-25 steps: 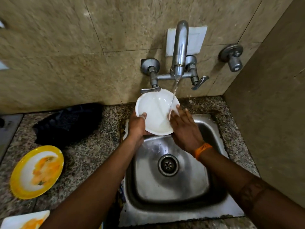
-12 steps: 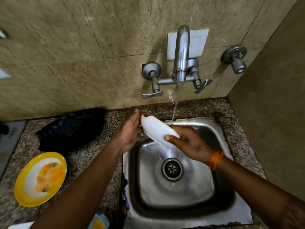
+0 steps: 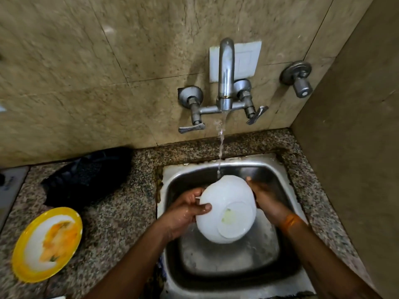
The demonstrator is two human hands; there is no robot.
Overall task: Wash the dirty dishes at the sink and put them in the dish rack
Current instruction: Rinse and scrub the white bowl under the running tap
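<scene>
A white bowl (image 3: 226,209) is held over the steel sink (image 3: 287,275) with its underside facing up, a pale yellowish smear near its base ring. My left hand (image 3: 185,209) grips its left rim, thumb on the outside. My right hand (image 3: 266,198) holds the right side, partly hidden behind the bowl. Water runs from the tap (image 3: 225,78) onto the bowl's far edge. A dirty yellow-rimmed plate (image 3: 46,242) with orange stains lies on the counter at the left.
A black dish rack (image 3: 86,178) sits on the granite counter (image 3: 127,214) left of the sink. A wall stands close on the right. Two lever handles and a separate valve (image 3: 299,79) stick out of the tiled wall behind.
The bowl has been flipped from inside-up, through edge-on, to underside-up, and lowered into the sink. Both hands moved down with it.
</scene>
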